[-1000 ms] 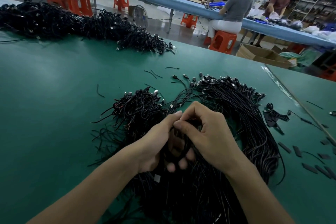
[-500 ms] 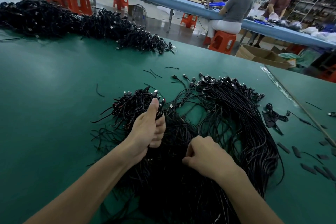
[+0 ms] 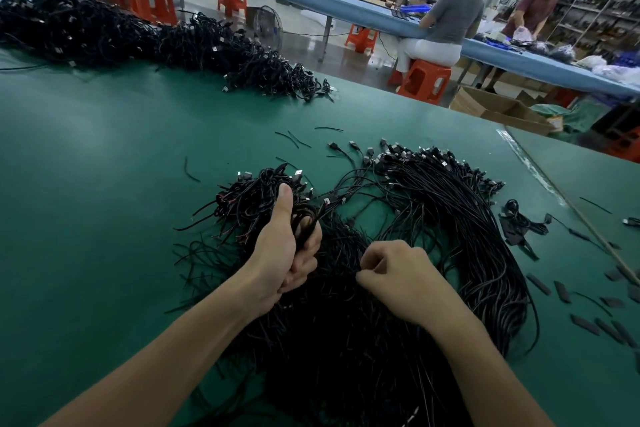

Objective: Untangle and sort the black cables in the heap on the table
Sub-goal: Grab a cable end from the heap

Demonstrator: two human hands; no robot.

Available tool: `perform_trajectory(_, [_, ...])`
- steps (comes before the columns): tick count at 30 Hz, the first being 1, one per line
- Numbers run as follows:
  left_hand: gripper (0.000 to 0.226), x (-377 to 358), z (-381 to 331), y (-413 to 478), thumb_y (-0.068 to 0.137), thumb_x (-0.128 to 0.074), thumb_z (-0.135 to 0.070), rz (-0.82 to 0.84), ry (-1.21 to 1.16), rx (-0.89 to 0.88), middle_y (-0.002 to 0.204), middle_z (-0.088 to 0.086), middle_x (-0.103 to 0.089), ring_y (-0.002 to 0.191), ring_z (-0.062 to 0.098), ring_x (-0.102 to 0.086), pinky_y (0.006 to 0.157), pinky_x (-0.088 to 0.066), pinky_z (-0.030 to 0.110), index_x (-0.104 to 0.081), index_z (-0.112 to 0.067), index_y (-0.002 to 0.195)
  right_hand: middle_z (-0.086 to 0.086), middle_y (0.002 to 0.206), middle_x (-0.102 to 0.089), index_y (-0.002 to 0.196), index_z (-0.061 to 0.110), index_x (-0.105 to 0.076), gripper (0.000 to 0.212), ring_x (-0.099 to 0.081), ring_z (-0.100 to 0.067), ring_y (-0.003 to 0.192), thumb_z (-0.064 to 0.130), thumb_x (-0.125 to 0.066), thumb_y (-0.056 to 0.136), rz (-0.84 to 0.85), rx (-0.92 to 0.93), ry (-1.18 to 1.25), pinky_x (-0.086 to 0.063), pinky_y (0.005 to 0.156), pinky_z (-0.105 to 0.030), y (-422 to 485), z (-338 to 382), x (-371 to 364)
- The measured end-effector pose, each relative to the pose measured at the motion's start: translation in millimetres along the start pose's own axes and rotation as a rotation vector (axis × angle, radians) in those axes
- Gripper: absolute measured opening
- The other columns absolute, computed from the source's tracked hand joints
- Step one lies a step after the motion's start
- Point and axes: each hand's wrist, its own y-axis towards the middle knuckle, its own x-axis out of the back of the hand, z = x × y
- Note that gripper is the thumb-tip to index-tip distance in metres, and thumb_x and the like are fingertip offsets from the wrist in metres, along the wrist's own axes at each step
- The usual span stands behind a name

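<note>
My left hand (image 3: 284, 253) gripped a cable bundle (image 3: 305, 222) running toward the worktop's (image 3: 104, 184) far edge. My right hand (image 3: 398, 274), nearer, pinched the heap (image 3: 346, 340).

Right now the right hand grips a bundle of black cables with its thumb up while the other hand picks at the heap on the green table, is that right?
No, the hands are swapped. The left hand grips the bundle of black cables with its thumb up, while the right hand picks at the heap on the green table. The head view shows it.
</note>
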Motion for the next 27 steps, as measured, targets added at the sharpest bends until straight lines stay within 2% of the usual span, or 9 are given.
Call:
perform_trajectory(5, [0.075,-1,-8,-2,0.102,-0.017,-0.059,0.043,0.069,0.004,0.044,-0.003,-0.023,0.033,0.01,-0.016,0.033,-0.016,0.017,-0.049,-0.018,0.049,0.008,0.073,-0.066,0.082,0.025,-0.066,0.012,-0.062,-0.005,0.064,0.031,-0.067,0.092,-0.043,0.05,0.033,-0.047,0.057,-0.017,-4,-4,2])
perform_trajectory(7, [0.071,-2,-10,-3,0.104,-0.023,-0.052,0.037,0.092,0.008,0.043,-0.005,-0.025,0.033,0.009,-0.017,0.033,-0.017,0.018,-0.051,-0.018,0.048,0.007,0.076,-0.067,0.084,0.024,-0.067,0.012,-0.063,-0.006,0.067,0.032,-0.068,0.092,-0.024,0.071,0.017,-0.051,0.062,-0.02,-6,-5,5])
perform_trajectory(11, [0.07,-6,-12,-6,0.104,-0.027,-0.051,-0.011,0.162,-0.011,0.043,-0.002,-0.027,0.034,0.011,-0.018,0.037,-0.016,0.019,-0.053,-0.018,0.048,0.008,0.077,-0.066,0.082,0.025,-0.064,0.012,-0.063,-0.006,0.07,0.031,-0.065,0.093,-0.02,0.127,-0.022,-0.056,0.067,-0.026,-12,-1,14])
perform_trajectory(14, [0.069,-10,-10,-10,0.102,-0.031,-0.051,-0.034,0.25,-0.031,0.05,0.005,-0.038,0.04,0.016,-0.032,0.042,-0.024,0.019,-0.06,-0.018,0.048,0.005,0.071,-0.067,0.076,0.026,-0.062,0.014,-0.065,-0.008,0.065,0.026,-0.066,0.09,-0.147,0.171,0.1,-0.057,0.067,-0.033,-19,6,25])
perform_trajectory(17, [0.044,-15,-10,-13,0.098,-0.036,-0.039,0.025,0.271,-0.09,0.045,-0.012,-0.045,0.037,0.003,-0.038,0.04,-0.029,0.012,-0.058,-0.016,0.068,0.006,0.069,-0.069,0.072,0.025,-0.063,0.014,-0.066,-0.009,0.063,0.022,-0.07,0.084,-0.276,0.199,0.242,-0.057,0.066,-0.033,-24,19,31])
perform_trajectory(20, [0.018,-19,-12,-15,0.094,-0.042,-0.027,0.069,0.255,-0.141,0.047,-0.019,-0.048,0.038,-0.004,-0.045,0.039,-0.033,0.008,-0.055,-0.015,0.093,0.01,0.068,-0.067,0.069,0.025,-0.062,0.016,-0.063,-0.007,0.062,0.019,-0.072,0.08,-0.302,0.23,0.248,-0.054,0.061,-0.026,-31,33,32])
perform_trajectory(22, [0.028,-19,-11,-14,0.086,-0.047,-0.029,0.115,0.234,-0.189,0.053,-0.02,-0.051,0.048,-0.005,-0.049,0.045,-0.038,0.009,-0.06,-0.022,0.109,0.006,0.067,-0.065,0.068,0.025,-0.06,0.017,-0.061,-0.007,0.062,0.023,-0.072,0.08,-0.252,0.236,0.189,-0.051,0.056,-0.024,-34,39,34])
perform_trajectory(24, [0.036,-19,-11,-16,0.09,-0.048,-0.024,0.178,0.21,-0.243,0.056,-0.019,-0.054,0.051,-0.005,-0.051,0.049,-0.04,0.007,-0.06,-0.021,0.123,0.002,0.074,-0.061,0.072,0.025,-0.056,0.015,-0.057,-0.013,0.064,0.027,-0.067,0.082,-0.147,0.231,0.051,-0.049,0.055,-0.029,-36,42,36])
perform_trajectory(27, [0.033,-18,-14,-17,0.106,-0.039,-0.017,0.155,0.244,-0.285,0.075,-0.011,-0.071,0.066,-0.002,-0.064,0.061,-0.046,0.008,-0.069,-0.013,0.12,-0.004,0.08,-0.054,0.077,0.026,-0.048,0.013,-0.052,-0.021,0.064,0.029,-0.058,0.086,-0.023,0.235,-0.116,-0.051,0.058,-0.039,-36,45,35])
